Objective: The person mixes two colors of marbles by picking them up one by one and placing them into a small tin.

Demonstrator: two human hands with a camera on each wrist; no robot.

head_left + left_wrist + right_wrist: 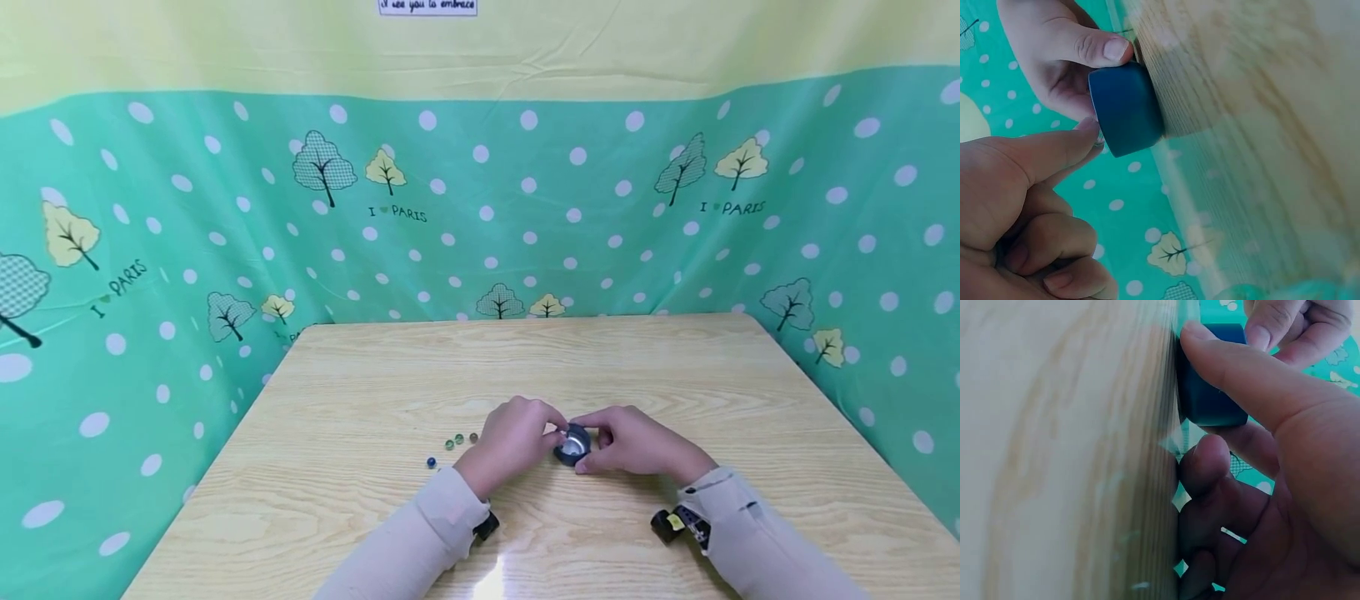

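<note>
Dark cup [1132, 109] held between right fingers [600, 417]; left fingers [1054, 150] pinch small glassy piece [1099, 144] at rim [1098, 105].

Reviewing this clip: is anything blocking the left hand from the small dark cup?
Nothing visible does. The left hand has its fingertips right at the rim of the cup; the right hand grips the cup's sides, leaving its mouth open. The loose marbles lie left of the left hand, out of the way.

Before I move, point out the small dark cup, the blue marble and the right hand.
Small dark cup [1127, 107], left wrist view: outer side wall.
Blue marble [431, 462], head view: middle of its surface.
Right hand [636, 442], head view: back of the hand.
</note>
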